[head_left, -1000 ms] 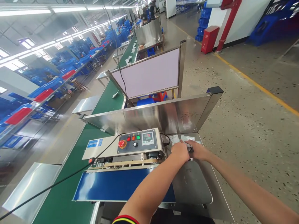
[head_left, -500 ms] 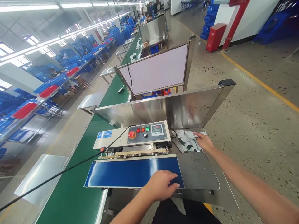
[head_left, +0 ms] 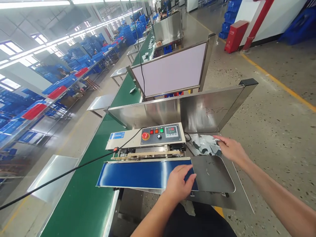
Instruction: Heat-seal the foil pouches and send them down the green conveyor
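Observation:
A band sealing machine point(head_left: 133, 137) with a control panel stands before me, its blue conveyor belt point(head_left: 138, 174) along the near side. My left hand point(head_left: 179, 182) is over the right end of this belt, thumb and fingers apart with nothing between them. Whether it touches the belt I cannot tell. To the right of the machine lies a loose pile of white-and-dark printed pouches point(head_left: 203, 144). My right hand point(head_left: 230, 149) is at the pile's right side, its thumb and fingers closed on the edge of one pouch. The fingertips are partly hidden.
A grey metal plate point(head_left: 213, 174) extends right of the belt. Behind the machine rises a steel partition point(head_left: 158, 113). A black cable point(head_left: 84, 166) crosses the green conveyor point(head_left: 76, 194) at left. Blue crates point(head_left: 230, 19) and a red box point(head_left: 236, 36) stand farther off.
The view has shifted, so the machine sits farther right and slightly higher. My right hand stays at the pouches, now gripping an edge. The left hand's fingers remain spread over the belt's end.

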`<state>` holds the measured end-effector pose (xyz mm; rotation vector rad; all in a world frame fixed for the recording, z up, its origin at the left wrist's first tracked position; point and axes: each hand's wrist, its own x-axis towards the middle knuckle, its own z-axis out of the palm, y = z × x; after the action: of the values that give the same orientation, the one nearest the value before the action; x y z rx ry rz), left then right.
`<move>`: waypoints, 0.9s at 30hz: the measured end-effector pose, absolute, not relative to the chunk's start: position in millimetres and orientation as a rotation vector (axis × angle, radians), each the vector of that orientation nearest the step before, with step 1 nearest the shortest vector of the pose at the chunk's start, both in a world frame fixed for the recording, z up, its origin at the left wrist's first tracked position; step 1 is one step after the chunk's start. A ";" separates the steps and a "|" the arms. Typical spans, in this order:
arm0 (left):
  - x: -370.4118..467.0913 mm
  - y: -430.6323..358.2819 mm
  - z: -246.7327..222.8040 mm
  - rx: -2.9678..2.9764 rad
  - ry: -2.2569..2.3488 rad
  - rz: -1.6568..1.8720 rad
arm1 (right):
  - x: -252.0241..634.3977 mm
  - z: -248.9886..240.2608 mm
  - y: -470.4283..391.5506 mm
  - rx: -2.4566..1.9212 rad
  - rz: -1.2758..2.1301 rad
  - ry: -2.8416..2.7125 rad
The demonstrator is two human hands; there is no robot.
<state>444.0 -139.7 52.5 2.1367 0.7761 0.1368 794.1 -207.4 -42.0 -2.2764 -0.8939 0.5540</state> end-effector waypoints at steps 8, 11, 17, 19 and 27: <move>492.1 -164.0 16.0 2.093 0.541 0.444 | 703.5 52.6 -272.8 -1.926 1.050 -0.925; 481.1 -178.4 10.2 1.866 0.708 0.442 | 673.8 50.1 -285.0 -1.746 1.124 -0.660; 464.8 -183.7 5.2 1.437 0.945 0.538 | 626.0 13.5 -294.8 -1.717 1.062 -0.563; 463.0 -177.5 8.0 1.396 0.890 0.550 | 618.4 6.3 -291.5 -1.811 0.920 -0.585; 458.7 -163.4 -11.2 1.317 1.026 0.599 | 617.4 -11.9 -274.2 -1.737 0.911 -0.485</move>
<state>458.7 -163.4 -11.2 1.3169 1.0258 0.5989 617.4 -274.2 -11.9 -1.7371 -0.4850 0.9113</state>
